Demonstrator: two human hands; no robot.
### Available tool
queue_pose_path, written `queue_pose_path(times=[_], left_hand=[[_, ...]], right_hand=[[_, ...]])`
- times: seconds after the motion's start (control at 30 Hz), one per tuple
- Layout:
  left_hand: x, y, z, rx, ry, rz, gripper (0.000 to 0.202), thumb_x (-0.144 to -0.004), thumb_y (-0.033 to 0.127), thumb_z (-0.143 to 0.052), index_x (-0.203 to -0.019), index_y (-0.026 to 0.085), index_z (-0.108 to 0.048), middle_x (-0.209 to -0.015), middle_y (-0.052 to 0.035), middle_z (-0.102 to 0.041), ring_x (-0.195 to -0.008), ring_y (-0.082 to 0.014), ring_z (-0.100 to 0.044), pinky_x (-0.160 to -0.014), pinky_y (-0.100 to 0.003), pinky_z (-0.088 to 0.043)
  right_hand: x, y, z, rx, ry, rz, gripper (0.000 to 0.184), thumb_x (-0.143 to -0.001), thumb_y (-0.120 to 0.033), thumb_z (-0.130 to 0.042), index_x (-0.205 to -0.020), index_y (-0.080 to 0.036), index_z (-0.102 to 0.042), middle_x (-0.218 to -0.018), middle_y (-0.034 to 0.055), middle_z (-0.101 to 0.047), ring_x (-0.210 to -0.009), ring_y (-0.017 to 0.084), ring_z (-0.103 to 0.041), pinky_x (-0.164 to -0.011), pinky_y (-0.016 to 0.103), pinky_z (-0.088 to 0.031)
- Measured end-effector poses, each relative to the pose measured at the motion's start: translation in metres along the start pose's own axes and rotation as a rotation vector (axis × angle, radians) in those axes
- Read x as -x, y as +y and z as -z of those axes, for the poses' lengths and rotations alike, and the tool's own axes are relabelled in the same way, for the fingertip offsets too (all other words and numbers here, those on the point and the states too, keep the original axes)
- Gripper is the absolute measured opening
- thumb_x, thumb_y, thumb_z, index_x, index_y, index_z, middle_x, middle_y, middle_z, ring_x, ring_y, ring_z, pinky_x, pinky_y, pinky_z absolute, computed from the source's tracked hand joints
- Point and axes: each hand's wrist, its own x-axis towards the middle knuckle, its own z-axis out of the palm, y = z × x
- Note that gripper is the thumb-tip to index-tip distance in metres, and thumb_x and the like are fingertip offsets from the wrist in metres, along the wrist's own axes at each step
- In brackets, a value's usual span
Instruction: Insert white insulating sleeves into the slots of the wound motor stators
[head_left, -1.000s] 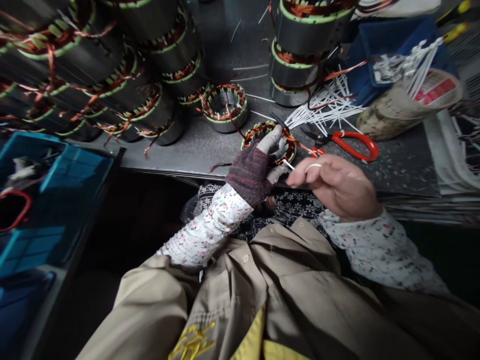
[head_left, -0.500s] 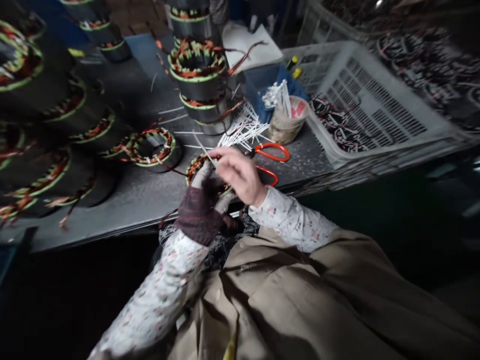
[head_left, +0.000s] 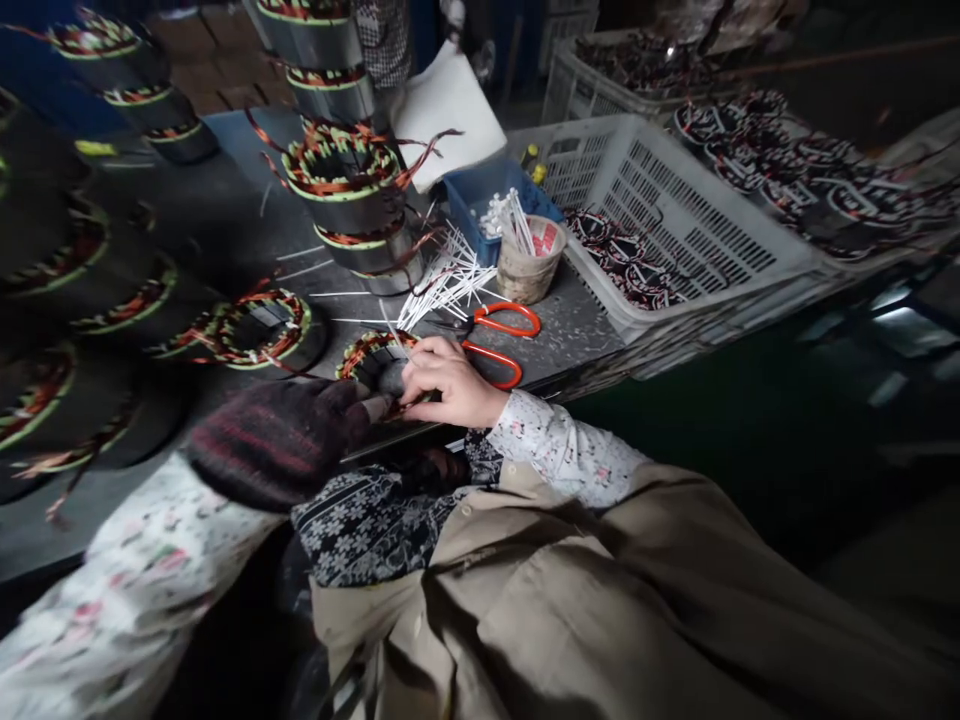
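Observation:
A motor stator (head_left: 379, 355) with copper windings and a green-edged rim lies at the table's front edge, partly behind my hands. My left hand (head_left: 289, 435), in a dark fingerless glove, has its fingers closed at the stator's near left rim. Bare and pinched, my right hand (head_left: 446, 385) works at the near right side of that rim, its fingertips close to the left ones. A thin white cable tie (head_left: 391, 325) sticks up beside my right knuckles; its lower end is hidden. Orange-handled scissors (head_left: 506, 322) lie just past my right hand.
Loose cable ties (head_left: 450, 280) are spread behind the scissors. Beyond them stand a small tub (head_left: 529, 275), a blue bin (head_left: 465, 205) and a grey crate (head_left: 675, 215) holding wire parts. Stacked stators (head_left: 341, 195) rise behind, with more at left around a single stator (head_left: 262, 330).
My left hand has swung left and lower, flattening beside the stator. My right hand has come down onto the rim, fingers now pinched. The view has shifted, moving the table's things leftward.

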Motion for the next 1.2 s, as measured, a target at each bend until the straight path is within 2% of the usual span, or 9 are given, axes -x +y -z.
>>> queue_pose_path(times=[0.1,0.27,0.37,0.5,0.6,0.8,1.0,1.1,1.2], left_hand=[[-0.004,-0.01,0.006,-0.163,-0.056,-0.154,0.047,-0.087,0.017,-0.055,-0.13,0.03,-0.069,-0.106,-0.01,-0.076,-0.084,-0.0303,-0.072,-0.069,-0.04,-0.052],[0.009,-0.011,-0.02,-0.072,0.502,-0.316,0.046,-0.089,0.016,-0.048,-0.13,0.024,-0.068,-0.131,-0.0097,-0.071,-0.114,-0.0305,-0.067,-0.104,-0.055,-0.049],[0.007,-0.008,-0.041,0.048,0.704,-0.285,0.039,-0.094,0.019,-0.046,-0.127,0.024,-0.066,-0.136,-0.0071,-0.069,-0.12,-0.0272,-0.066,-0.108,-0.055,-0.05],[-0.007,0.002,-0.059,0.235,0.811,-0.232,0.019,-0.097,0.033,-0.059,-0.111,0.022,-0.066,-0.114,-0.0051,-0.078,-0.11,-0.0213,-0.073,-0.112,-0.05,-0.052],[-0.014,0.017,-0.066,0.253,0.922,-0.103,0.015,-0.096,0.029,-0.062,-0.109,0.021,-0.063,-0.106,-0.0046,-0.079,-0.102,-0.0192,-0.075,-0.111,-0.048,-0.054],[-0.02,0.047,-0.065,0.149,1.014,0.069,0.017,-0.093,0.028,-0.066,-0.106,0.018,-0.062,-0.094,-0.0065,-0.078,-0.089,-0.02,-0.075,-0.1,-0.044,-0.06],[-0.023,0.053,-0.069,0.29,1.048,0.099,0.017,-0.094,0.025,-0.064,-0.111,0.02,-0.063,-0.106,-0.0054,-0.078,-0.101,-0.0188,-0.075,-0.106,-0.044,-0.056],[-0.025,0.058,-0.069,0.289,0.993,0.167,0.017,-0.095,0.027,-0.063,-0.11,0.019,-0.064,-0.109,-0.006,-0.078,-0.101,-0.0197,-0.075,-0.108,-0.047,-0.055],[-0.028,0.062,-0.067,0.305,0.975,0.226,0.017,-0.096,0.028,-0.063,-0.107,0.016,-0.064,-0.112,-0.0093,-0.077,-0.107,-0.0212,-0.074,-0.11,-0.047,-0.054]], right_hand=[[0.004,0.004,0.011,-0.189,0.098,0.028,0.016,-0.09,-0.038,-0.072,-0.089,-0.023,-0.071,-0.106,0.0047,-0.069,-0.119,0.023,-0.056,-0.108,0.048,-0.042],[0.03,0.059,0.096,-0.612,0.746,-0.285,0.059,-0.09,-0.078,-0.045,-0.108,-0.026,-0.065,-0.088,0.002,-0.064,-0.081,0.017,-0.059,-0.075,0.036,-0.052],[0.042,0.092,0.131,-0.544,0.894,-0.438,0.065,-0.088,-0.083,-0.035,-0.099,-0.026,-0.063,-0.071,0.0003,-0.056,-0.07,0.016,-0.055,-0.064,0.033,-0.048],[0.029,0.085,0.109,-0.365,0.915,-0.454,0.04,-0.09,-0.064,-0.051,-0.088,-0.024,-0.056,-0.071,-0.0004,-0.055,-0.062,0.015,-0.056,-0.057,0.031,-0.046],[0.014,0.068,0.092,0.0,0.959,-0.358,0.026,-0.09,-0.048,-0.061,-0.084,-0.024,-0.054,-0.074,0.0005,-0.058,-0.064,0.015,-0.056,-0.061,0.032,-0.049],[-0.015,0.085,0.126,0.574,0.736,-0.451,0.009,-0.083,-0.025,-0.071,-0.084,-0.02,-0.063,-0.093,0.0093,-0.063,-0.097,0.027,-0.061,-0.095,0.052,-0.049],[-0.012,0.077,0.141,0.505,0.685,-0.399,0.007,-0.09,-0.02,-0.059,-0.088,-0.019,-0.066,-0.092,0.0095,-0.067,-0.088,0.024,-0.066,-0.086,0.046,-0.053],[0.007,0.038,0.117,0.277,0.753,-0.223,0.01,-0.096,-0.026,-0.054,-0.101,-0.023,-0.062,-0.101,0.0099,-0.072,-0.086,0.023,-0.071,-0.077,0.04,-0.056],[0.031,-0.006,0.08,0.152,0.666,-0.02,0.008,-0.096,-0.024,-0.055,-0.099,-0.026,-0.062,-0.11,0.0101,-0.074,-0.103,0.026,-0.073,-0.087,0.044,-0.058]])
